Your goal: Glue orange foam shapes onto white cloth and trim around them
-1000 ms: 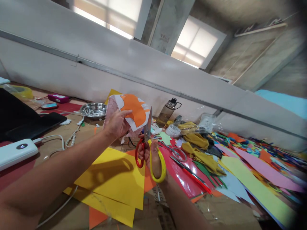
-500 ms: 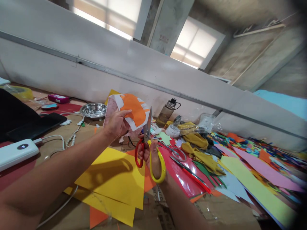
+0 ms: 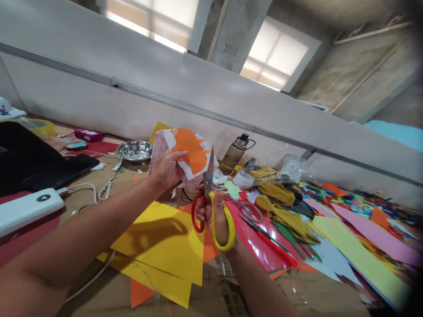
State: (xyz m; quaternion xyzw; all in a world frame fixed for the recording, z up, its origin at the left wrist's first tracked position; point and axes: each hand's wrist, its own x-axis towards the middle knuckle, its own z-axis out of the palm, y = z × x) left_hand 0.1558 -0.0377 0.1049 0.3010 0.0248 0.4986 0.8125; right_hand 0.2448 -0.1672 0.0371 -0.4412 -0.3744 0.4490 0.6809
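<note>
Observed a smooth pale wall (image 3: 132, 101) behind the bench (image 3: 198, 304), crossed by a long grey rail (image 3: 185, 105) slanting down to the right. Noted above it two bright windows (image 3: 279, 53), with pale coverings and diffuse light. Recorded a grey concrete pillar (image 3: 243, 26) between them, faint reddish marks on its face. Found rough, dimmer concrete (image 3: 366, 79) at far right, beside a light-blue patch (image 3: 396, 134), nature unclear. Logged brown cardboard on the bench's near side.
</note>
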